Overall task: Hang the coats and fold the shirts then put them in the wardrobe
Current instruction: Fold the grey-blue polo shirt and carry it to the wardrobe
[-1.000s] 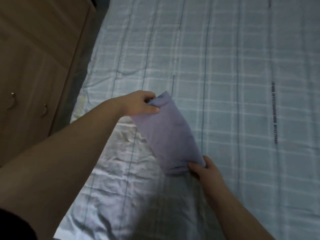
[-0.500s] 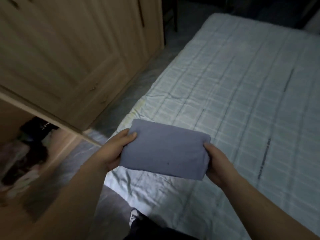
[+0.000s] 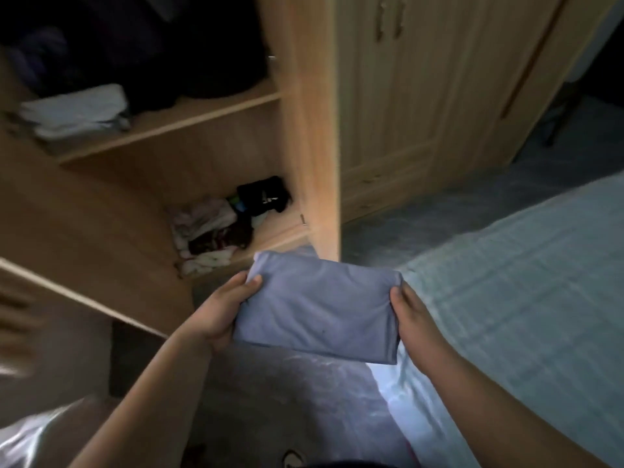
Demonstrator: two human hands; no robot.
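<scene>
Gripped at both short ends by left hand (image 3: 225, 312) and right hand (image 3: 410, 314): folded lavender cotton shirt (image 3: 317, 315); open pale wooden wardrobe (image 3: 304, 136) at eleven o'clock, checked light-blue bed (image 3: 526, 298) at three.

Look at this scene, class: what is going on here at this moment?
A person holds a folded lilac shirt with both hands, the left hand at one end and the right hand at the other. The shirt is in the air in front of an open wardrobe, not yet on a shelf. A bed lies to the right.
</scene>
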